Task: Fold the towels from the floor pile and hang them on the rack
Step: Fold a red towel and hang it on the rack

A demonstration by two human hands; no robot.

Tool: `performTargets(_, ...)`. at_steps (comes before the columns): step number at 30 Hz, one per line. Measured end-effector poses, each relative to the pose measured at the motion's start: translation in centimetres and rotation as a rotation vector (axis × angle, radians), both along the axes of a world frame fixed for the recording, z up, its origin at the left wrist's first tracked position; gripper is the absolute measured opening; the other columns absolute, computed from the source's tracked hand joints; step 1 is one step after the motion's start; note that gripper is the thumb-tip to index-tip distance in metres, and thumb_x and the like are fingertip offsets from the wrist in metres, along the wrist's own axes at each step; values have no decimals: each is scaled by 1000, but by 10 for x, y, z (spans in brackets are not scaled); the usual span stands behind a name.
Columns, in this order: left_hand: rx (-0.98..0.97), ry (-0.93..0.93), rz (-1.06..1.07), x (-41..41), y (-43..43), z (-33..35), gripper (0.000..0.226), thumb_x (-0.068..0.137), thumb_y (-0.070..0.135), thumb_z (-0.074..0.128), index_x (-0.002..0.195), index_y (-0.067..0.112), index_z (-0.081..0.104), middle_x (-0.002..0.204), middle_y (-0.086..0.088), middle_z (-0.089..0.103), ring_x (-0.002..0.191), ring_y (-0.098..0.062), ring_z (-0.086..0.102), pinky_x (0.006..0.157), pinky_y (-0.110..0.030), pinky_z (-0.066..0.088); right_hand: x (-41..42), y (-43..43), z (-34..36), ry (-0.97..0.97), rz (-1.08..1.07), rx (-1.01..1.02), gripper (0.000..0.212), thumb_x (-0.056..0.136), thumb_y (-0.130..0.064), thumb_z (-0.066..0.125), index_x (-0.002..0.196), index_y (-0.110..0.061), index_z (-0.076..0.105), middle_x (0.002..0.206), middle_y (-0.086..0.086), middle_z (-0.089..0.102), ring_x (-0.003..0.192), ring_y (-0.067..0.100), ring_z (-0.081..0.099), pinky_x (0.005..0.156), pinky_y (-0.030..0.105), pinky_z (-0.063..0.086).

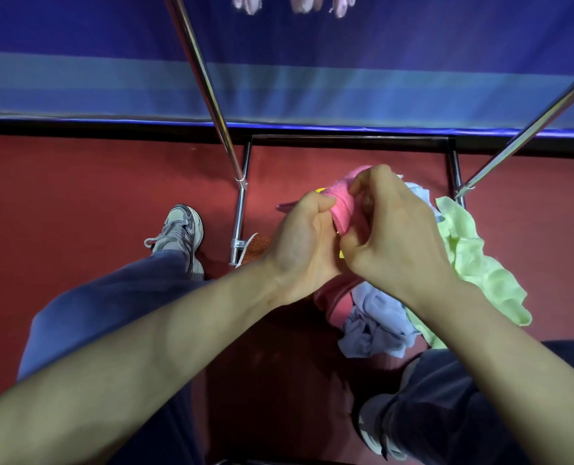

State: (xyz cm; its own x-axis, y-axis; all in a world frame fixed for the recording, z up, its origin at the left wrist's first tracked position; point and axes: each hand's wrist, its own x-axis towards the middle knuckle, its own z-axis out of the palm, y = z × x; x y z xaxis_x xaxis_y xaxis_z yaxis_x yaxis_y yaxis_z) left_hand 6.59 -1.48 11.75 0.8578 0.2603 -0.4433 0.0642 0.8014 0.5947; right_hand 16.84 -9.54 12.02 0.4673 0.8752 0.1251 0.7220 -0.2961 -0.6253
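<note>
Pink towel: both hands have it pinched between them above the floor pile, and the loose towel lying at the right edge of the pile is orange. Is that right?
Not quite. The head view shows the loose towel at the right edge of the pile is light green, not orange. The rest holds: the left hand and right hand both have a grip on the pink towel above the floor pile.

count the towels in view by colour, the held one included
pink towel, held in left hand and right hand: 1
light blue towel: 1
light green towel: 1
yellow towel, mostly hidden: 1
total: 4
</note>
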Motion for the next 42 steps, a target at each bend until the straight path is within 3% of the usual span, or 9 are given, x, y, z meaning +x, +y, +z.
performTargets(8, -9, -51, 44, 2, -4, -8, 67, 88, 24, 32, 153, 4, 31, 148, -20, 41, 133, -31, 39, 121, -49, 22, -13, 4, -10, -4, -44, -35, 55, 61, -16, 44, 116, -12, 47, 109, 6, 49, 91, 28, 51, 60, 33, 37)
performTargets(10, -17, -53, 56, 4, -4, -8, 70, 87, 24, 31, 154, 6, 28, 149, -21, 38, 131, -31, 39, 119, -49, 24, -12, 4, -12, -6, -50, -15, 54, 62, -14, 43, 116, -11, 49, 107, 6, 50, 87, 28, 51, 59, 32, 34)
performTargets(13, 30, -45, 32, 4, -3, -9, 61, 88, 25, 31, 146, 14, 44, 135, -15, 49, 123, -30, 44, 103, -50, 33, -7, 3, -11, -16, -80, 55, 38, 73, -14, 47, 111, -12, 54, 97, 5, 57, 81, 28, 55, 60, 37, 41)
performTargets(17, 60, 54, 19, 3, -1, -11, 50, 91, 27, 32, 135, 15, 52, 106, -5, 67, 89, -17, 62, 79, -38, 51, 1, 2, -10, -113, -127, 177, 15, 87, -21, 58, 97, -12, 64, 84, 3, 64, 72, 25, 60, 63, 41, 43)
performTargets(24, 42, 102, -16, 4, -1, -10, 46, 100, 23, 26, 135, 16, 54, 118, -7, 61, 106, -22, 57, 88, -47, 51, 1, 4, -14, -279, -85, 341, 5, 88, -15, 70, 86, -10, 70, 76, 3, 67, 68, 19, 57, 60, 27, 39)
performTargets(28, 85, 107, -65, 4, -4, -6, 35, 103, 24, 28, 115, 22, 61, 103, 2, 69, 99, -16, 63, 90, -46, 52, 6, 5, -14, -272, -70, 342, 8, 90, -15, 71, 84, -10, 74, 71, 3, 64, 63, 20, 58, 60, 18, 33)
performTargets(32, 89, 124, -79, 4, -3, -7, 36, 105, 23, 25, 121, 23, 57, 103, 4, 69, 99, -11, 64, 94, -44, 50, 7, 4, -12, -265, -11, 351, 12, 94, -17, 68, 88, -9, 76, 68, 3, 58, 62, 16, 51, 64, 12, 27)
performTargets(38, 92, 116, -83, 1, -4, -9, 36, 103, 20, 24, 121, 22, 56, 115, 0, 64, 116, -18, 56, 99, -45, 46, 13, 3, -11, -191, 131, 291, 18, 94, -14, 59, 97, -9, 76, 82, 9, 68, 76, 27, 66, 69, 33, 47)
performTargets(42, 19, 72, -55, 1, 6, -9, 44, 89, 29, 37, 124, 13, 58, 109, -8, 65, 98, -21, 61, 87, -40, 48, 11, -1, -6, -163, 136, 286, 26, 81, -6, 60, 102, -8, 75, 76, 4, 64, 69, 11, 55, 69, 13, 37)
